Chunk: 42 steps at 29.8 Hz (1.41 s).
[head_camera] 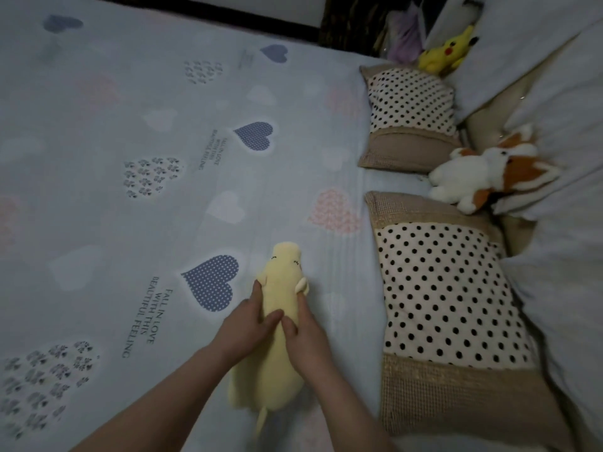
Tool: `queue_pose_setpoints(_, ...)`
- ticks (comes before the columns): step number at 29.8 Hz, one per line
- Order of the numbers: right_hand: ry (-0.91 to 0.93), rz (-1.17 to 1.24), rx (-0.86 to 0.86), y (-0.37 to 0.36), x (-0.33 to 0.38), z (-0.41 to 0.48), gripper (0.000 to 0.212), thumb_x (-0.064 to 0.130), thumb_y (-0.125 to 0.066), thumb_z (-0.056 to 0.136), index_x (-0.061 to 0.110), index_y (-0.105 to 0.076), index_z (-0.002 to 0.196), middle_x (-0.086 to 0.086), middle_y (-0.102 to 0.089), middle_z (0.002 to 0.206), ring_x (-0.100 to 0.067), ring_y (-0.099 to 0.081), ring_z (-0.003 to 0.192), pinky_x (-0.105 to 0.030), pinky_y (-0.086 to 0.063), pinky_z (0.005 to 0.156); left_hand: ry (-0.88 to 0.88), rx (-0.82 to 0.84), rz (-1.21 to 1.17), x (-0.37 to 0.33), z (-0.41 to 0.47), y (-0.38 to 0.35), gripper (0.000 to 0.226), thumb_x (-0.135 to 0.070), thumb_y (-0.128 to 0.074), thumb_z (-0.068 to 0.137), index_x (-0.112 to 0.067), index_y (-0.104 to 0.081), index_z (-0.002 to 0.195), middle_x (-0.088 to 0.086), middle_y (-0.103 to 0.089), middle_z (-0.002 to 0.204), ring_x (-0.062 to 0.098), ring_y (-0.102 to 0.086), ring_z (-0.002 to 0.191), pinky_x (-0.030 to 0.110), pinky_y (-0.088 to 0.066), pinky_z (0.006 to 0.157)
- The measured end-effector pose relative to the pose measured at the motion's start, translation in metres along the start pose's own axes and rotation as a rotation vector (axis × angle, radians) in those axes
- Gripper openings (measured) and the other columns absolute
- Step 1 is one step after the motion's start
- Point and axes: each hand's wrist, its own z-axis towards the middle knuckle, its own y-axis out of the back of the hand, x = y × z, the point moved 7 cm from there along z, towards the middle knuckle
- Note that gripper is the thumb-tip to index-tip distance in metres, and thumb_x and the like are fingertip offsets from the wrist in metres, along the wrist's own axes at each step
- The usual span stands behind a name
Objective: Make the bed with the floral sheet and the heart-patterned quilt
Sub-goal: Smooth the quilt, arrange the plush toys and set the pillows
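Note:
The heart-patterned quilt (137,151) lies spread flat over the bed, pale blue with navy, pink and white hearts. A long yellow plush toy (280,324) lies on it near the lower middle, head pointing away from me. My left hand (253,321) grips the toy's left side, thumb across its body. My right hand (305,327) grips its right side, thumb meeting the left one on top. No floral sheet is visible.
Two polka-dot pillows with tan borders, one near (450,308) and one far (411,115), lie along the right at the headboard. A white and orange plush (483,174) sits between them, a yellow plush (447,50) beyond. A dark bed frame edge (228,11) runs along the top.

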Motion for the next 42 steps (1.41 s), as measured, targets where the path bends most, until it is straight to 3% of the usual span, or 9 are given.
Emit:
queue_pose_setpoints(9,0.104,0.041,-0.222,0.101,0.037,-0.115,0.067,0.046,-0.039,0.102,0.039,0.001,0.156,-0.005,-0.043,0.148,-0.025,-0.044,0.132,-0.037,-0.038,0.104,-0.189,-0.099,-0.079,-0.121,-0.095,0.043,0.081,-0.050,-0.042,0.099,-0.022,0.007,0.157,0.011,-0.053,0.138,0.026,-0.056,0.116,0.034,-0.045,0.090)
queue_pose_setpoints(15,0.194,-0.187,-0.356,0.175,0.045,-0.204,0.114,0.079,-0.058,0.068,0.039,0.008,0.153,-0.005,-0.034,0.149,-0.028,-0.040,0.133,-0.048,-0.037,0.107,-0.327,-0.141,-0.319,-0.192,-0.189,0.045,0.082,-0.020,-0.040,0.103,-0.037,0.026,0.149,0.006,-0.060,0.121,0.025,-0.063,0.091,0.039,-0.053,0.085)
queue_pose_setpoints(18,0.237,-0.504,-0.298,0.200,0.051,-0.229,0.123,0.062,-0.073,0.066,0.031,0.007,0.154,-0.006,-0.039,0.144,-0.027,-0.044,0.127,-0.046,-0.041,0.104,-0.457,-0.089,-0.270,-0.213,-0.222,0.032,0.087,-0.011,-0.042,0.101,-0.043,0.023,0.149,0.007,-0.063,0.113,0.010,-0.064,0.080,0.020,-0.054,0.073)
queue_pose_setpoints(21,0.338,-0.763,-0.429,0.230,0.057,-0.262,0.100,0.032,-0.076,0.078,0.018,-0.012,0.153,-0.005,-0.049,0.139,-0.025,-0.051,0.119,-0.038,-0.043,0.097,-0.662,-0.091,0.029,-0.240,-0.251,0.018,0.098,-0.008,-0.048,0.096,-0.047,0.028,0.146,0.008,-0.069,0.112,0.015,-0.066,0.087,0.031,-0.054,0.079)
queue_pose_setpoints(24,0.418,-0.916,-0.535,0.255,0.065,-0.287,0.081,0.022,-0.071,0.083,0.021,-0.025,0.150,-0.005,-0.051,0.141,-0.026,-0.049,0.125,-0.041,-0.038,0.101,-0.676,-0.422,0.334,-0.271,-0.268,0.050,0.072,-0.024,-0.053,0.095,-0.041,-0.014,0.153,0.003,-0.072,0.098,0.022,-0.064,0.082,0.033,-0.050,0.068)
queue_pose_setpoints(27,0.513,-1.091,-0.575,0.276,0.079,-0.312,0.057,0.020,-0.062,0.087,0.028,-0.043,0.140,-0.004,-0.057,0.130,-0.028,-0.049,0.122,-0.044,-0.032,0.104,-0.789,-0.727,0.294,-0.322,-0.293,0.101,0.034,-0.028,-0.059,0.090,-0.025,-0.068,0.123,0.004,-0.063,0.091,0.024,-0.054,0.089,0.031,-0.042,0.069)
queue_pose_setpoints(31,0.701,-1.216,-0.716,0.288,0.108,-0.336,0.032,0.026,-0.052,0.087,0.028,-0.067,0.115,-0.003,-0.065,0.104,-0.029,-0.054,0.114,-0.051,-0.027,0.109,-0.744,-0.233,-0.051,-0.366,-0.272,0.117,0.040,-0.036,-0.041,0.104,-0.027,-0.049,0.143,0.002,-0.054,0.134,0.021,-0.048,0.126,0.023,-0.040,0.096)
queue_pose_setpoints(35,0.806,-1.143,-0.905,0.308,0.137,-0.362,0.018,0.024,-0.070,0.077,0.025,-0.071,0.095,-0.003,-0.066,0.113,-0.033,-0.044,0.133,-0.056,-0.022,0.114,-0.699,0.296,-0.541,-0.396,-0.271,0.107,0.050,-0.061,-0.032,0.099,-0.035,-0.052,0.136,-0.005,-0.060,0.134,0.007,-0.059,0.119,0.026,-0.048,0.099)
queue_pose_setpoints(42,0.712,-0.688,-1.273,0.336,0.121,-0.396,0.049,0.014,-0.052,0.091,0.038,-0.053,0.135,-0.002,-0.037,0.152,-0.030,-0.021,0.147,-0.051,-0.023,0.117,-0.769,0.335,-0.875,-0.406,-0.258,0.106,0.079,-0.084,-0.050,0.076,-0.056,-0.025,0.146,-0.010,-0.037,0.154,0.018,-0.050,0.132,0.049,-0.044,0.107)
